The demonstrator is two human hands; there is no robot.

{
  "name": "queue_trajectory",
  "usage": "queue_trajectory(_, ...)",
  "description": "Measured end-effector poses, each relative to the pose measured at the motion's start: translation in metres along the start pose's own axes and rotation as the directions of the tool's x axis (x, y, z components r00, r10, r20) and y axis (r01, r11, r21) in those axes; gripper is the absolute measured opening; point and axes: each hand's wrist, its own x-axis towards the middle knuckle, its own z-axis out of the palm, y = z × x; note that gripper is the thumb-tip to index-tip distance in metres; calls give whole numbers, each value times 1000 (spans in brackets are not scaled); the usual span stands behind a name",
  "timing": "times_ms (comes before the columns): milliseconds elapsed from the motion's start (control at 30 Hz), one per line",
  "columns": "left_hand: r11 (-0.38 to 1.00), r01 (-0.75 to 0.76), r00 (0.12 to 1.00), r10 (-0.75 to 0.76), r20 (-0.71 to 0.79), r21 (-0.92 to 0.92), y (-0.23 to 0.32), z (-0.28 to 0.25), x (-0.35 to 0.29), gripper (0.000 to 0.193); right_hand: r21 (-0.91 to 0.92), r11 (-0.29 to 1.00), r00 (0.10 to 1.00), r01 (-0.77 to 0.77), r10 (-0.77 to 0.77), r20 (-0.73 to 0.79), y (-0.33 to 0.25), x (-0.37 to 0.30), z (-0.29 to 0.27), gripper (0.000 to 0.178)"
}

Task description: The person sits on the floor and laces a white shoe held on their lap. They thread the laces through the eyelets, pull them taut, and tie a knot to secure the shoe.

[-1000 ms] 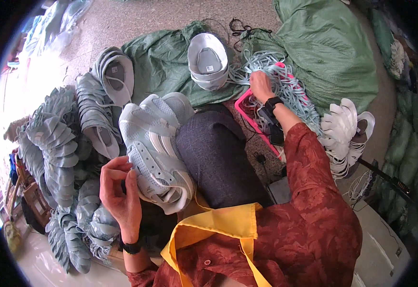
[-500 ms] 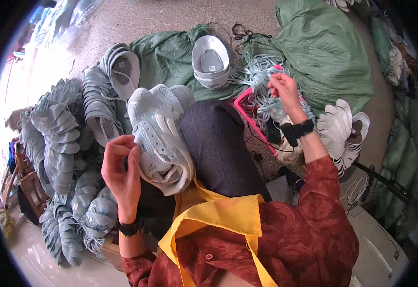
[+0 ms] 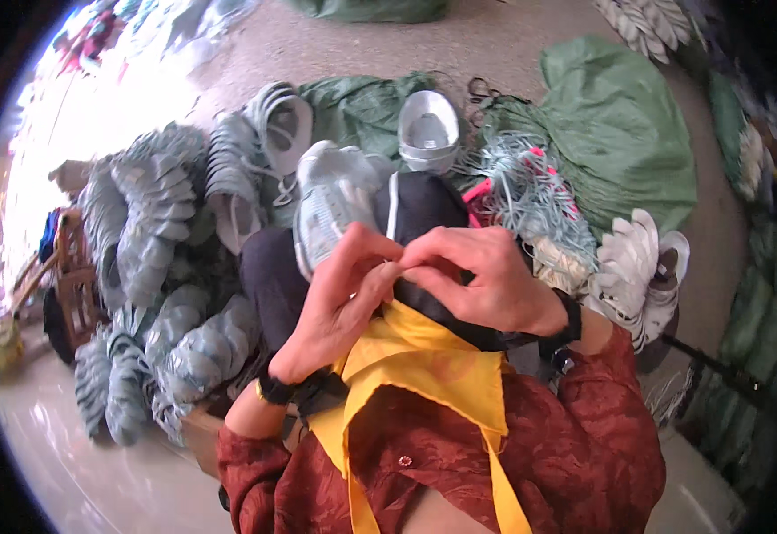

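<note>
Above my lap my left hand (image 3: 337,298) and my right hand (image 3: 491,276) meet, thumbs and fingertips pinched together. A thin pale shoelace (image 3: 393,206) runs over my dark trouser knee down to the pinched fingers; its end is hidden between them. Just beyond my left hand, a pale grey-blue mesh shoe upper (image 3: 324,218) rests on my legs, partly covered by that hand. A tangle of light blue laces (image 3: 526,182) lies past my right hand, in a bright pink-edged holder (image 3: 477,193).
White shoe-shaped shells (image 3: 428,133) stand nested on green sacking (image 3: 362,111). Stacked grey-blue uppers (image 3: 152,214) fill the left side, with white uppers (image 3: 624,267) at the right. A large green sack (image 3: 624,133) lies behind the laces.
My right hand has come from the lace pile to my lap, and my left hand has left the upper's side to meet it. The view has shifted, and a lace now crosses my knee.
</note>
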Motion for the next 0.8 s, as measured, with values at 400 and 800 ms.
queue_trajectory(400,994,-84,977,96,-188,71,-19,-59,-51,8,37,881,823,-472,456,-338,72,-62,-73,3)
queue_trajectory(800,877,-203,947,289,-142,435,-31,-40,-29,11,69,905,890,-420,396,226,24,0,-6,39)
